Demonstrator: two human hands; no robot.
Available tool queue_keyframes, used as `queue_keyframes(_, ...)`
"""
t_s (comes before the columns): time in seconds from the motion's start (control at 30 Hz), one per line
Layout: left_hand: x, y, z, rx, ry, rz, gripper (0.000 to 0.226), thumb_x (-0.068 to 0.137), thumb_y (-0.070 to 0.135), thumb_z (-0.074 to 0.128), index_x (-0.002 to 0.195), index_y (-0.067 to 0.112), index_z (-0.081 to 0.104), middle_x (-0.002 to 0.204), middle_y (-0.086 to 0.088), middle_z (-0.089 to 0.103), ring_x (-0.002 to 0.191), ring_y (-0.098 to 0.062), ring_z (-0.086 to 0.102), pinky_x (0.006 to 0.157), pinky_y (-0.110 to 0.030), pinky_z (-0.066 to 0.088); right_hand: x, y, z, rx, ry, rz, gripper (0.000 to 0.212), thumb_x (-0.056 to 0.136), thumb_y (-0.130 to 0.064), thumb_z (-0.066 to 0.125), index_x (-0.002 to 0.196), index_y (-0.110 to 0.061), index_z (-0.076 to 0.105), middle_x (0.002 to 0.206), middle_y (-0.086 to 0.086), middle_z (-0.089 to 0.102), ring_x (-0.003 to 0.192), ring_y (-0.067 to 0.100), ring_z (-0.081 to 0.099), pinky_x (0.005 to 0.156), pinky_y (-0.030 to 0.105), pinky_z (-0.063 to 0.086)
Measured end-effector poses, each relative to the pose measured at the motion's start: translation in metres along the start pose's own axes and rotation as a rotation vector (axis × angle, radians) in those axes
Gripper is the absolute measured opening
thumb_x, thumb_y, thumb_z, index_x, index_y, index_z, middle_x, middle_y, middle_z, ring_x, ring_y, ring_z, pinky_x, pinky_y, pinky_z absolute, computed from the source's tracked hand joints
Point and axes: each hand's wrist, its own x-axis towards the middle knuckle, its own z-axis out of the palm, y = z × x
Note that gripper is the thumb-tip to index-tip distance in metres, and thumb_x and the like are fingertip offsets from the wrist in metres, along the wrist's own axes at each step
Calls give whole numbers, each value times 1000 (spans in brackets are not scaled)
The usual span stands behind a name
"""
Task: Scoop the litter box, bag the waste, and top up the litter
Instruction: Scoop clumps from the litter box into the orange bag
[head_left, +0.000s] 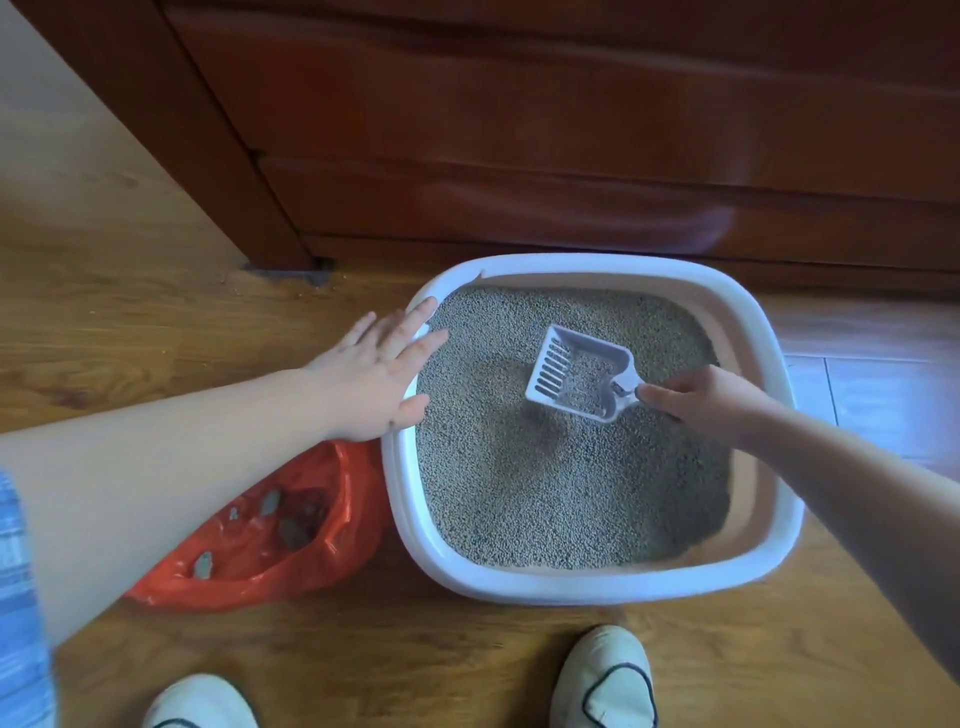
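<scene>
A white litter box (587, 584) filled with grey litter (545, 493) sits on the wooden floor. My right hand (701, 400) grips the handle of a white slotted scoop (582, 371), which hovers over the litter with some grains in it. My left hand (379, 379) lies flat with straight fingers over the box's left rim. An orange plastic bag (291, 535) lies open on the floor left of the box, with several grey clumps inside; my left forearm covers part of it.
A dark red wooden cabinet (519, 130) stands right behind the box. My two white shoes (605, 680) are on the floor just in front of the box. Wooden floor (130, 312) stretches to the left.
</scene>
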Motion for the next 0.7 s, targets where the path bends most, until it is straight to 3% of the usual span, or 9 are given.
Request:
queue_keyframes(0.07, 0, 1, -1, -2, -8, 0, 79, 96, 53, 33, 155, 25, -11, 155, -4, -41, 151, -33, -4, 122, -50, -1, -2, -8, -5, -132, 7, -32, 50, 90, -68, 51, 59, -30, 60, 50, -4, 53, 52, 19, 52, 55, 30, 37)
queue_keyframes(0.13, 0, 1, -1, -6, -11, -2, 78, 96, 52, 33, 155, 25, -11, 154, -3, -41, 151, -32, -5, 122, -50, -2, -4, -28, -1, -177, -7, -54, 57, 87, -74, 48, 67, -22, 63, 54, -1, 57, 52, 18, 55, 53, 27, 39)
queue_keyframes(0.27, 0, 0, -1, -9, -18, 3, 77, 96, 51, 31, 154, 25, -13, 153, -3, -43, 151, -33, -6, 122, -50, -2, -5, -97, 27, -282, -128, -145, 68, 84, -81, 41, 64, -18, 56, 54, -4, 47, 46, 15, 42, 48, 21, 38)
queue_keyframes(0.4, -2, 0, 0, -13, -2, -2, 76, 96, 49, 32, 155, 24, -11, 154, -2, -41, 151, -33, -4, 122, -50, -1, 4, -137, 53, -351, -207, -170, 75, 81, -85, 35, 71, -14, 59, 61, -4, 49, 49, 14, 45, 47, 23, 45)
queue_keyframes(0.53, -1, -1, 3, -21, 31, 1, 77, 95, 50, 33, 155, 23, -8, 156, -2, -38, 151, -34, 0, 122, -51, 1, 1, -118, 41, -440, -160, -117, 89, 59, -93, 20, 69, -13, 58, 61, -5, 51, 47, 14, 49, 48, 22, 46)
queue_keyframes(0.7, 0, -1, 6, -14, 46, 6, 77, 96, 50, 34, 155, 23, -8, 156, -3, -38, 150, -35, 2, 122, -50, 0, 11, -42, 8, -586, 2, 15, 82, 80, -89, 32, 67, -14, 64, 64, 0, 62, 59, 17, 62, 58, 28, 49)
